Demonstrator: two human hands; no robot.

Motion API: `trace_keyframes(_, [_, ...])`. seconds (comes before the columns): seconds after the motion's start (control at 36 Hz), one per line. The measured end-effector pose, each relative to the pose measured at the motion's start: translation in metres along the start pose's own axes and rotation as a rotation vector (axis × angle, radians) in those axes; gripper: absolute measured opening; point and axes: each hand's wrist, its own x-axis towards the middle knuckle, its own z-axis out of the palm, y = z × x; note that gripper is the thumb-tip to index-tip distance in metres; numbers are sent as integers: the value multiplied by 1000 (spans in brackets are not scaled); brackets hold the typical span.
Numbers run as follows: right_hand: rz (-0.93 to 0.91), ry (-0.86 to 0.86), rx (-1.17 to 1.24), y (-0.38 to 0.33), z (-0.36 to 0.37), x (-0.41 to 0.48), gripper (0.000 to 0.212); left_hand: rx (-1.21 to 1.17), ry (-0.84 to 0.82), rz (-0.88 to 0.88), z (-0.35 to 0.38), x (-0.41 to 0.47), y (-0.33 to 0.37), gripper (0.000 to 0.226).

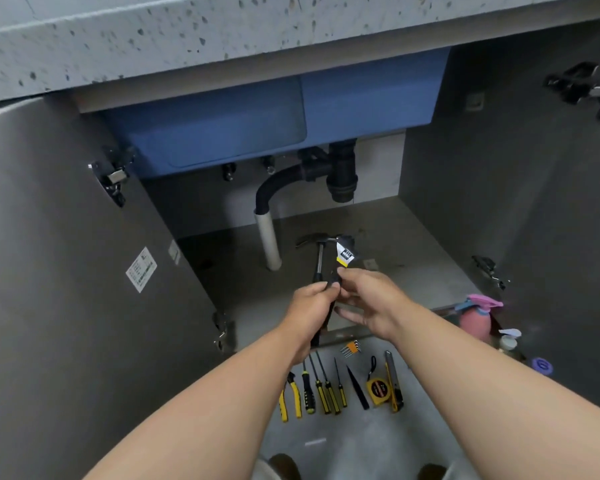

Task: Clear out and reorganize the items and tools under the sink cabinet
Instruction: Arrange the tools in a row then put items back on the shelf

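Wrench (345,254), pinched at its shank by the right hand (371,299) over the cabinet floor (395,244) beside the hammer (314,239) gripped in the left hand (309,306), could be dropped (shallow pinch) if knocked.

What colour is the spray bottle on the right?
The spray bottle is pink, in the head view.

Speckled grey countertop (222,32) overhead. Grey cabinet (426,168) below, both doors swung open. Left door (66,237) carries a white sticker (141,270), text unreadable. Blue sink underside (222,129), black drain trap (342,171), white pipe (268,240). Floor (343,445) grey, probably concrete.
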Motion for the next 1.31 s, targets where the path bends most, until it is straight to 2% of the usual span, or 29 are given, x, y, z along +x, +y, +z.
trace_keyframes(0.03, [8, 9, -23, 2, 3, 3, 4, 16, 2, 3, -3, 2, -1, 24])
trace_keyframes(0.11, [8, 60, -54, 7, 9, 19, 19, 9, 79, -6, -14, 14, -3, 25])
trace_keyframes(0.22, [-10, 117, -98, 13, 7, 42, 22, 101, 226, -12, -37, 49, -22, 7])
trace_keyframes(0.31, [-6, 126, -208, 26, -5, 61, 21, 157, 300, -128, -60, 77, -48, 28])
trace_keyframes(0.36, [46, 114, -231, 37, -16, 73, 18, 185, 356, -220, -76, 94, -69, 26])
trace_keyframes(0.44, [105, 146, -311, 55, -27, 91, 21, 244, 397, -319, -93, 118, -99, 10])
trace_keyframes(0.56, [193, 179, -354, 67, -23, 117, 20, 301, 452, -402, -108, 146, -129, 26])
trace_keyframes(0.64, [221, 132, -321, 68, -9, 137, 19, 296, 474, -438, -116, 165, -145, 30])
trace_keyframes(0.83, [223, -19, -200, 79, 8, 169, 17, 191, 565, -431, -130, 195, -178, 30])
trace_keyframes(1.03, [238, -65, -180, 88, 3, 178, 20, 120, 604, -413, -138, 211, -194, 31])
trace_keyframes(1.14, [253, -74, -200, 94, 0, 174, 23, 201, 610, -374, -145, 218, -199, 49])
trace_keyframes(1.31, [300, -116, -248, 100, -5, 172, 22, 395, 562, -347, -154, 222, -198, 61])
